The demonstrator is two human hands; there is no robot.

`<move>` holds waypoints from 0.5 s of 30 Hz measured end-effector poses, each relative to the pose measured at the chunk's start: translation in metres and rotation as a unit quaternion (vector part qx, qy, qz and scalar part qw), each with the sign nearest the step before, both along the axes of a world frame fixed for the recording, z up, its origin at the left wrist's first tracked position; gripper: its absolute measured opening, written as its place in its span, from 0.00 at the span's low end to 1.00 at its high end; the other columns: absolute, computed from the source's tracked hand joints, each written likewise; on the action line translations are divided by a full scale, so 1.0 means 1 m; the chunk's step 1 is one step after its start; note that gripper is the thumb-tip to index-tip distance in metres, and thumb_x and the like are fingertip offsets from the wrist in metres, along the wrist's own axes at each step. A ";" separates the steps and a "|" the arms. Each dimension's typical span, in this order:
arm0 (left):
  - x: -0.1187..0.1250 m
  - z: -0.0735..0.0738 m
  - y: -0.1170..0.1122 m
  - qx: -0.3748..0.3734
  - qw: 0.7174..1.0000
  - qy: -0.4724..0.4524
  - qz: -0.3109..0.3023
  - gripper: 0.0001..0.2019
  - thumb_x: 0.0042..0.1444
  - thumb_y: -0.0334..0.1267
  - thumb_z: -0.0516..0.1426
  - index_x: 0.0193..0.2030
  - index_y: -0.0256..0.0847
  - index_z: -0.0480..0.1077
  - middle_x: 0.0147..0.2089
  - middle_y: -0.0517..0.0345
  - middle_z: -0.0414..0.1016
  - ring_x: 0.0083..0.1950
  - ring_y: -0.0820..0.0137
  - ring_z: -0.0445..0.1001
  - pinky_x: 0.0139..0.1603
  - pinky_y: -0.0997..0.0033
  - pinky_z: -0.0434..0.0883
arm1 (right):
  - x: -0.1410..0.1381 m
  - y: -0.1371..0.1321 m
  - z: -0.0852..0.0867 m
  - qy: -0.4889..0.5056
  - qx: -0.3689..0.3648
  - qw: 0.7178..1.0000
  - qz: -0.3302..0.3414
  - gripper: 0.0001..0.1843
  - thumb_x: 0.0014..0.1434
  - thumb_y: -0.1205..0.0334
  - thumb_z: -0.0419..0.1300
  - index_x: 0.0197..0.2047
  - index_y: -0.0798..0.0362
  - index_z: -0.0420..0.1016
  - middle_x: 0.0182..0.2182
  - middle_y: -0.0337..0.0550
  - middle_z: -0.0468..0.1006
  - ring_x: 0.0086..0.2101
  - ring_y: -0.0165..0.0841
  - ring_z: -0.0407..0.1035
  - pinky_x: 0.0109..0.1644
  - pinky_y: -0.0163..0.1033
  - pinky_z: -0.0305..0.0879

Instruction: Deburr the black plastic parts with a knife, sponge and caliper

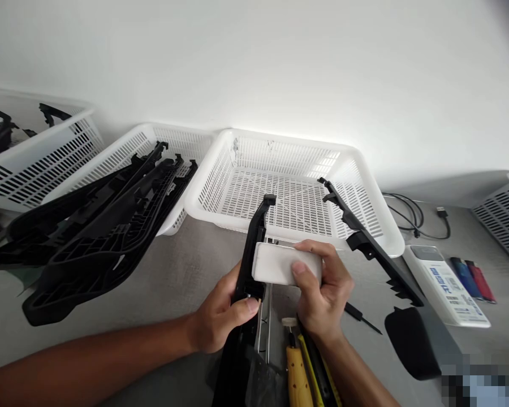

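Note:
My left hand (216, 311) is wrapped round a long black plastic trim piece (252, 243), which stands roughly upright with its hooked end away from me. In my right hand (326, 288) is a smooth white rectangular block (280, 264), gripped between thumb and fingers. One end of the block touches or nearly touches the side of the trim piece. Below my right hand lie a yellow-handled tool (297, 376) and a yellow-and-black tool (318, 373), partly hidden by the wrist. A thin black screwdriver (360, 316) rests just to the right.
Another black trim piece (360, 232) leans over the rim of a white basket (203, 210). Several trim pieces (110, 243) overhang a second basket (123, 141) at left. A white printed device (447, 285), a blue lighter (466, 277), a red lighter (481, 281) and a USB cable (428, 234) lie right.

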State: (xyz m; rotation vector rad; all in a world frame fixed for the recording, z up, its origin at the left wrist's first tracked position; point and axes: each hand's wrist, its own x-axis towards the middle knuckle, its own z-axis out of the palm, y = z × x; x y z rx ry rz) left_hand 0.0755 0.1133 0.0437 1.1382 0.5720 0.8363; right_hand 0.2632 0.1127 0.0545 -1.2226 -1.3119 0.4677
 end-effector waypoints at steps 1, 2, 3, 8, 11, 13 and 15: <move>0.000 0.000 0.000 0.003 1.000 -0.001 -0.007 0.22 0.68 0.52 0.60 0.60 0.39 0.72 0.25 0.67 0.65 0.23 0.72 0.63 0.30 0.70 0.67 | -0.001 -0.001 0.000 -0.003 0.004 1.000 -0.002 0.06 0.68 0.58 0.62 0.46 0.47 0.78 0.37 0.41 0.80 0.34 0.37 0.75 0.35 0.41 0.70; 0.000 0.000 0.001 0.007 1.000 0.003 -0.019 0.22 0.68 0.52 0.60 0.60 0.39 0.72 0.25 0.66 0.65 0.23 0.71 0.64 0.30 0.69 0.68 | -0.002 -0.001 0.001 -0.008 0.002 1.000 0.006 0.06 0.68 0.58 0.62 0.46 0.47 0.78 0.38 0.41 0.80 0.34 0.37 0.75 0.34 0.40 0.70; 0.000 0.000 0.001 0.014 0.999 0.009 -0.032 0.21 0.68 0.52 0.60 0.58 0.39 0.73 0.25 0.66 0.66 0.24 0.71 0.65 0.31 0.69 0.68 | -0.003 -0.001 0.001 -0.012 -0.001 1.000 0.021 0.06 0.68 0.58 0.62 0.47 0.47 0.78 0.38 0.41 0.81 0.34 0.37 0.75 0.34 0.40 0.70; -0.001 -0.001 0.002 0.024 0.998 0.012 -0.048 0.19 0.68 0.51 0.60 0.56 0.39 0.73 0.25 0.65 0.66 0.24 0.70 0.66 0.31 0.69 0.69 | -0.004 -0.002 0.002 -0.031 -0.003 0.999 0.024 0.07 0.68 0.56 0.63 0.48 0.48 0.78 0.38 0.42 0.82 0.33 0.37 0.75 0.31 0.39 0.68; -0.001 0.000 0.002 0.010 0.999 0.006 -0.042 0.20 0.67 0.52 0.60 0.56 0.40 0.72 0.25 0.67 0.65 0.23 0.72 0.62 0.29 0.70 0.67 | -0.002 -0.002 0.001 -0.046 0.004 0.999 -0.021 0.08 0.69 0.55 0.62 0.47 0.48 0.78 0.36 0.42 0.79 0.31 0.36 0.72 0.30 0.39 0.66; 0.000 0.002 0.002 0.010 0.998 0.018 -0.056 0.17 0.67 0.52 0.60 0.51 0.40 0.73 0.25 0.66 0.64 0.22 0.73 0.61 0.28 0.70 0.66 | -0.002 -0.002 0.001 -0.058 -0.004 0.998 -0.001 0.09 0.69 0.54 0.62 0.47 0.48 0.78 0.36 0.42 0.79 0.30 0.36 0.72 0.30 0.39 0.66; 0.000 0.003 0.003 0.014 0.997 0.028 -0.068 0.15 0.66 0.52 0.60 0.46 0.40 0.73 0.24 0.66 0.63 0.23 0.73 0.60 0.28 0.71 0.65 | -0.003 -0.001 0.001 -0.066 -0.009 0.998 0.015 0.09 0.69 0.54 0.62 0.48 0.48 0.78 0.37 0.42 0.80 0.30 0.35 0.72 0.29 0.39 0.66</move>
